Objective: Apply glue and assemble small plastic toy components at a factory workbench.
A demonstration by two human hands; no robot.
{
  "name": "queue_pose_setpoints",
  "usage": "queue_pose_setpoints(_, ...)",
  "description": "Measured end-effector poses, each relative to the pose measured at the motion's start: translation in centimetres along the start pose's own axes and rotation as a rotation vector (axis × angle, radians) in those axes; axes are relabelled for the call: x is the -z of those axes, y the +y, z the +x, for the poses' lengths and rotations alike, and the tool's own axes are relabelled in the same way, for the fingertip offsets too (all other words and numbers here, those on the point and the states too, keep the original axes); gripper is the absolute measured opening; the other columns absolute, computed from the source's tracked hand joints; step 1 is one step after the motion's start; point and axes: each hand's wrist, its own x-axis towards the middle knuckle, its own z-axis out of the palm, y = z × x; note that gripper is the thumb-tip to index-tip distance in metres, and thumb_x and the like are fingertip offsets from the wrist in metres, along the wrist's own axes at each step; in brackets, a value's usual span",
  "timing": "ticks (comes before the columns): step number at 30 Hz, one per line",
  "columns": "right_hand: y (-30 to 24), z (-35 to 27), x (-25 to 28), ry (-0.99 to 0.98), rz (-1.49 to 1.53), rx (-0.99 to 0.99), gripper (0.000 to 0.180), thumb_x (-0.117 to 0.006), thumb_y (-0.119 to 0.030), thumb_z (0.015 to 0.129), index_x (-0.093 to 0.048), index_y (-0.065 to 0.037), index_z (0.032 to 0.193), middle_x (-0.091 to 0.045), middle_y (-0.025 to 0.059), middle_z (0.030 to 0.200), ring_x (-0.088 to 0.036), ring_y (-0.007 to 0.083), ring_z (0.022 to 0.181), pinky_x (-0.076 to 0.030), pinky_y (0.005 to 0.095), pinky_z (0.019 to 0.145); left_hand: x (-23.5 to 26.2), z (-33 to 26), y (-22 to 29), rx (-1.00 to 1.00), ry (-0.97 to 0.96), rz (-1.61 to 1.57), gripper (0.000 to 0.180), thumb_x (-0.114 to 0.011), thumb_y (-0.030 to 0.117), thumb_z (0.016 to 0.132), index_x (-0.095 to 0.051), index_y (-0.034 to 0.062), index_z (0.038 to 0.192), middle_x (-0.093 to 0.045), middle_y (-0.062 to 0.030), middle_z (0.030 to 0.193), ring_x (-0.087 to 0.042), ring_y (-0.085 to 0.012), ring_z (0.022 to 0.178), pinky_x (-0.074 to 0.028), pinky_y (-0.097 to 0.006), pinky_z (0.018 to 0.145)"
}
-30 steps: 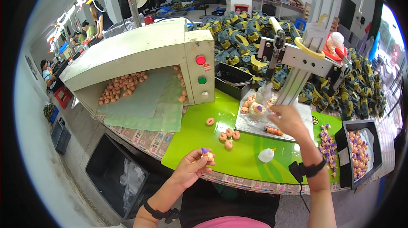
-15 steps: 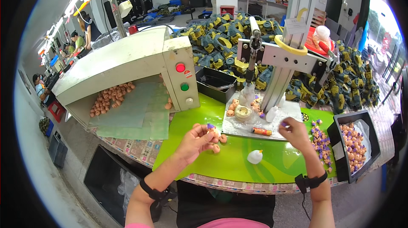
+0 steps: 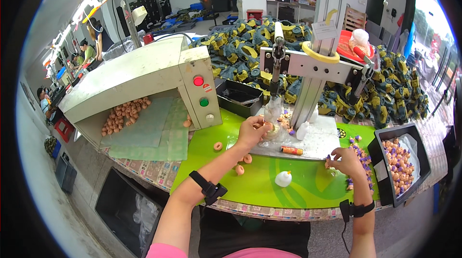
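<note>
My left hand (image 3: 252, 133) reaches to the round cream fixture (image 3: 274, 132) under the hand press. Its fingers are closed there, and whatever lies between them is hidden. Over the green mat (image 3: 308, 186), my right hand (image 3: 348, 163) pinches a small flesh-coloured toy head with a purple top (image 3: 329, 162). Near my left forearm lie loose flesh-coloured toy heads (image 3: 239, 169). A white squeeze bottle with a yellow tip (image 3: 283, 178) stands at the front of the mat. Beside my right hand is a scatter of purple-topped heads (image 3: 364, 157).
A cream machine with red and green buttons (image 3: 195, 89) stands left, with heads inside. The lever press (image 3: 308, 89) rises ahead. At right is a black bin (image 3: 377, 154) of purple-topped heads. Dark and yellow toy parts (image 3: 240, 51) pile up behind. An orange tube (image 3: 291, 150) lies on the press base.
My left hand has moved forward and right to the fixture from over the mat. My right hand has lowered slightly and now shows a purple-topped head in its fingers.
</note>
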Motion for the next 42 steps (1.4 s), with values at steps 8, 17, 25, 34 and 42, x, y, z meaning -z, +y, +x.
queue_pose_setpoints(8, -10.0, -0.3, 3.4, 0.282, 0.200, 0.341, 0.025, -0.068, -0.014, 0.080, -0.066, 0.001, 0.100, -0.066, 0.0153, 0.086, -0.065, 0.0266, 0.077, -0.050, 0.0360, 0.069, -0.4, -0.1, -0.9, -0.437, 0.137, 0.415, 0.022, -0.076, 0.014, 0.077, -0.063, -0.0002, 0.086, -0.044, -0.0026, 0.086, -0.047, -0.0108, 0.069, -0.041, -0.026, 0.062)
queue_pose_setpoints(17, -25.5, 13.2, 9.4, 0.584, 0.059, 0.366, 0.064, -0.076, -0.029, 0.075, -0.049, 0.001, 0.125, -0.063, 0.0167, 0.104, -0.060, 0.0327, 0.094, -0.045, 0.0436, 0.088, -0.4, 0.7, -1.1, -0.373, 0.095, 0.387, 0.021, -0.077, 0.014, 0.075, -0.065, -0.0002, 0.083, -0.046, -0.0022, 0.080, -0.050, -0.0114, 0.068, -0.042, -0.026, 0.062)
queue_pose_setpoints(25, -26.4, 6.4, 11.7, 0.396, 0.640, 1.093, 0.026, -0.075, -0.016, 0.073, -0.064, -0.009, 0.097, -0.065, 0.0038, 0.081, -0.063, 0.0231, 0.077, -0.048, 0.0353, 0.086, 0.9, 1.8, -2.9, -0.261, 0.029, 0.325, 0.027, -0.078, 0.014, 0.072, -0.063, 0.0012, 0.090, -0.053, -0.0030, 0.086, -0.052, -0.0124, 0.070, -0.045, -0.029, 0.063)
queue_pose_setpoints(34, -20.6, -0.5, 3.9, 0.523, 0.169, 1.068, 0.081, -0.080, -0.026, 0.069, -0.042, -0.008, 0.139, -0.038, 0.0180, 0.146, -0.038, 0.0332, 0.133, -0.030, 0.0451, 0.106, 4.0, -7.6, 3.5, 0.277, -0.138, -0.197, 0.036, -0.060, 0.016, 0.086, -0.046, 0.0066, 0.119, -0.056, -0.0068, 0.103, -0.055, -0.0110, 0.085, -0.049, -0.023, 0.057)
queue_pose_setpoints(42, -11.8, -6.6, -8.4, 0.421, 0.503, 0.210, 0.066, -0.076, -0.003, 0.069, -0.048, -0.002, 0.129, -0.050, 0.0167, 0.131, -0.048, 0.0288, 0.120, -0.039, 0.0383, 0.099, 4.0, -18.1, -0.6, 0.144, -0.282, -0.680, 0.021, -0.056, 0.018, 0.096, -0.056, 0.0052, 0.113, -0.059, -0.0059, 0.106, -0.061, -0.0124, 0.093, -0.051, -0.021, 0.070)
